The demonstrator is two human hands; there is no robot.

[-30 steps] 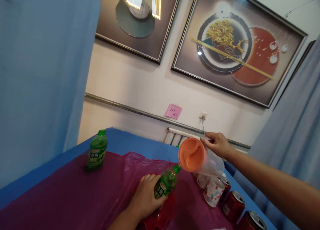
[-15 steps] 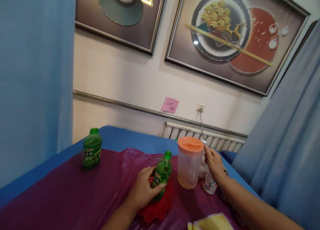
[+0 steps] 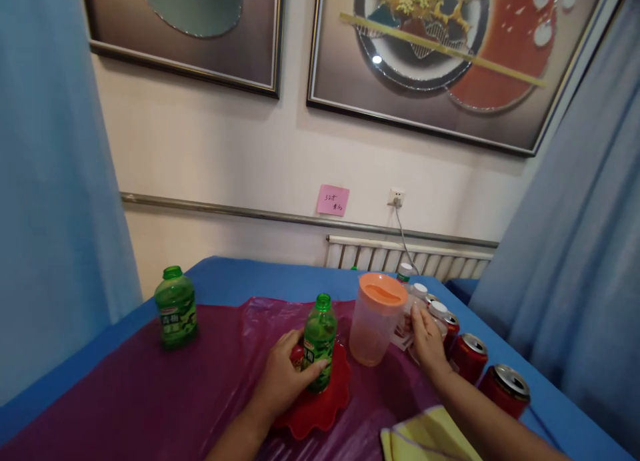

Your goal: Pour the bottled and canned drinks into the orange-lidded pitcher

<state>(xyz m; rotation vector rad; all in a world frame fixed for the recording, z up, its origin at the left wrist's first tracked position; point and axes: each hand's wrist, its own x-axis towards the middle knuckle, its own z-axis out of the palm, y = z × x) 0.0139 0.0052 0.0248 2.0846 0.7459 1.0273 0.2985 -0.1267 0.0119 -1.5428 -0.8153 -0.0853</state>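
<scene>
the left hand (image 3: 283, 375) curls thumb and fingers around a green bottle (image 3: 321, 334), upright on the red plate (image 3: 313, 414); the right hand (image 3: 427, 341) holds the lidded pitcher (image 3: 373, 331) beside it, fingers folded. light, steady pressure should avoid tipping either.

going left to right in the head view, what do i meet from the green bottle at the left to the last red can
Lone green bottle → left hand → held green bottle → orange-lidded pitcher → right hand → rightmost red can
</scene>
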